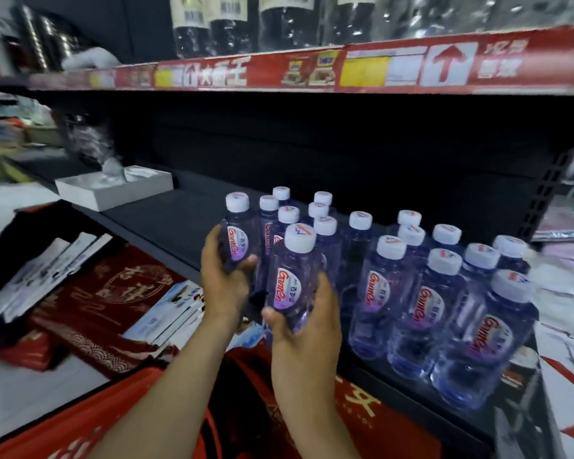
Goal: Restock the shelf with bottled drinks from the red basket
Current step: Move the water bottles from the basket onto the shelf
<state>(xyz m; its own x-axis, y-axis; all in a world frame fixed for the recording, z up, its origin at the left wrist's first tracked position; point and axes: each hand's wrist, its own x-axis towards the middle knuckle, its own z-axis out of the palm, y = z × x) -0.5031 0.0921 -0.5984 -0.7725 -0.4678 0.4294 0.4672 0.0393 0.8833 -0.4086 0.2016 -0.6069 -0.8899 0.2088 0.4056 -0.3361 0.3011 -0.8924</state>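
Left hand (225, 282) raised, gripping far bottle (237, 234) upright, right hand (307, 326) lower, gripping near bottle (294, 276)

The shelf (166, 223) is black and deep. On its right part stand the bottles (421, 303) — clear bluish plastic, white caps, red-lettered labels — upright in close rows that reach the front edge. Two more are held upright just left of those rows: the far bottle (237, 236), gripped round its body by the left hand (222, 283), and the near bottle (294, 276), gripped low by the right hand (307, 323). The red basket (113, 412) lies below the shelf's front edge — only partly in view.
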